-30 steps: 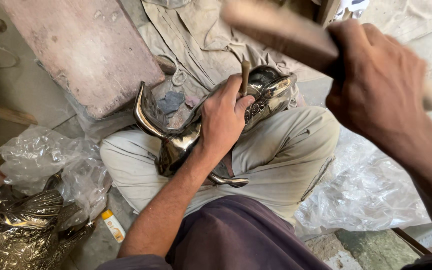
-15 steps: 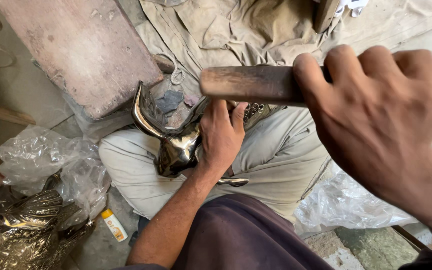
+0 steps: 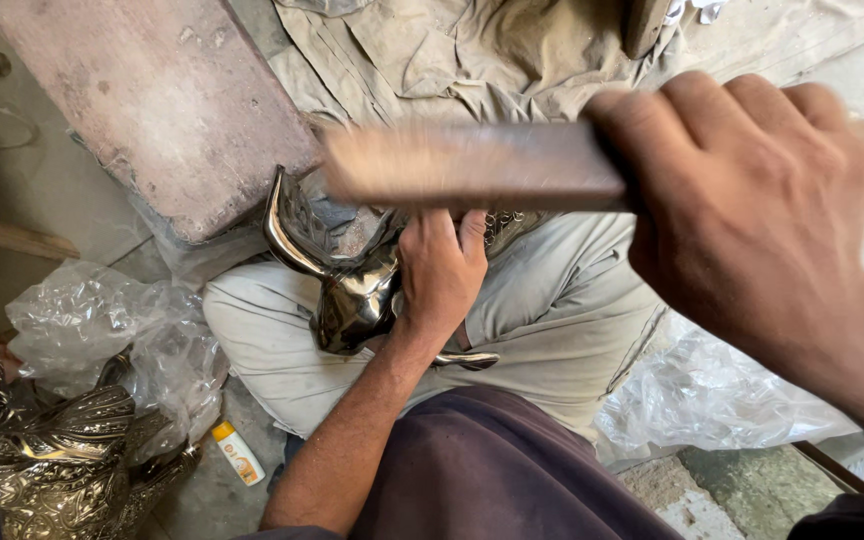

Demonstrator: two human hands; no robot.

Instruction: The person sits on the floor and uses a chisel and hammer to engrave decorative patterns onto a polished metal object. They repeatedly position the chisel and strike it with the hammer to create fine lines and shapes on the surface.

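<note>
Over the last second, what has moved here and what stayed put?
The right hand, gripping the wooden handle throughout, swung it down from its raised tilt to lie level across the view, blurred with motion, and came closer to the camera. The left hand kept its hold on the shiny metal piece on the lap. The plastic wrap and stone slab stayed put.

The stone slab (image 3: 162, 110) crowds the metal figure (image 3: 347, 290) on its upper left; crumpled plastic (image 3: 102, 330) blocks the left; open cloth (image 3: 552, 330) lies right.
</note>
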